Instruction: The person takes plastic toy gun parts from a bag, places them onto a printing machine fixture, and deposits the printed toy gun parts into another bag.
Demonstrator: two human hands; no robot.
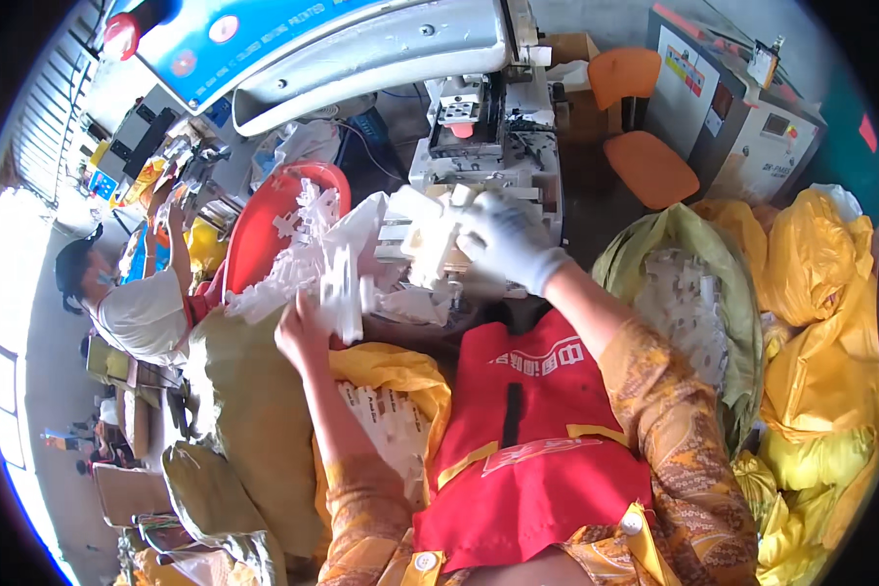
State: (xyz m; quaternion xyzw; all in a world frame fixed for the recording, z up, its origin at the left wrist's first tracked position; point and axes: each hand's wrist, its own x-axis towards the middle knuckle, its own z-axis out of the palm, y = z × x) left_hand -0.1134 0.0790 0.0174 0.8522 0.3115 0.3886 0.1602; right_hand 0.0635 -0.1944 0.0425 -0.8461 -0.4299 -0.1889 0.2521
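My right hand [506, 239], in a white glove, reaches to the front of the machine. Its fingers close on a pale plastic piece [438, 239], smeared by motion. Farther left and lower, my bare left hand [303, 330] has its fingers curled together. Right beside them is a blurred white plastic piece [340, 298]; whether the fingers grip it is unclear. Many similar white pieces [298, 244] spill from a red basin [337, 181] behind that hand. Below, between my arms, a yellow bag [430, 376] holds white pieces with dark print.
The printing machine [361, 73] stands ahead, its blue panel overhanging the work spot. An olive sack [742, 322] of white parts is on my right, near yellow bags [806, 273]. Behind are an orange chair [651, 168] and a grey cabinet [752, 137]. Another person [142, 313] works at left.
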